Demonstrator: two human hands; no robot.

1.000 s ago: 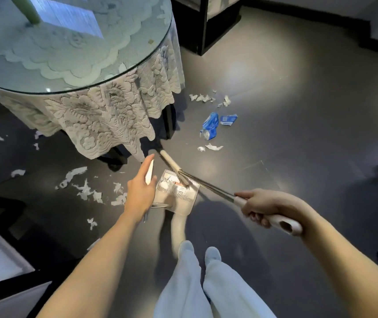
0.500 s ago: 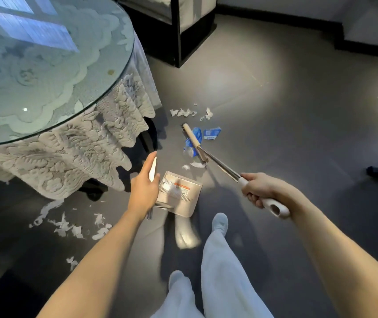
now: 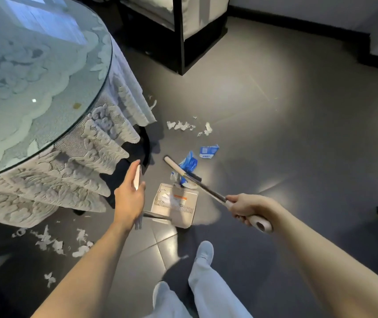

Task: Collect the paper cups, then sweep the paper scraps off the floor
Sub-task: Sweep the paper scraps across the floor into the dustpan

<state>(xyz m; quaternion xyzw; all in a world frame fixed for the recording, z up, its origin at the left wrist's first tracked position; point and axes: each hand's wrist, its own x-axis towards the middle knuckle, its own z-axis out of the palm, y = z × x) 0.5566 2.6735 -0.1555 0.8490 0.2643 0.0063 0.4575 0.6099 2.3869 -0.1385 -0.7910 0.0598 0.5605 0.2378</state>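
Holding tools, right hand [image 3: 245, 206] grips broom [image 3: 206, 190], left hand [image 3: 129, 198] grips dustpan [image 3: 176, 206].

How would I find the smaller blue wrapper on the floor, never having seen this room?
Right of the round lace-covered table, find the beige dustpan. Just beyond it lie two blue wrappers. Yours is the flat wrapper farther right, lying apart, while the crumpled wrapper sits against the broom head.

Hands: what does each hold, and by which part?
Left hand holds the dustpan by its handle's top; right hand grips the broom near its handle's end.
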